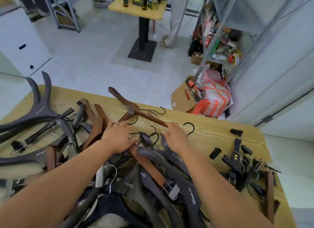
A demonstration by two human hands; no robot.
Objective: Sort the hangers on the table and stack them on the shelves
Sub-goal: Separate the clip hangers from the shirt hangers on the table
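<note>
Right hand (176, 137): fingers curled round one end of a brown wooden hanger (146, 115), which is lifted clear of the table (220, 131) and angled away to the left; a metal clip sits at its bend. Left hand (117, 137): palm down on the heap, fingertips reaching the hanger's lower brown arm; whether it grasps anything cannot be determined. Pile of dark hangers (169, 168) covers the near half of the table, under both forearms; black clip hangers (237, 159) lie apart at the right edge. Metal shelving unit (219, 41) stands beyond on the right, loaded with goods; cardboard box (181, 97) on the floor at its foot.
</note>
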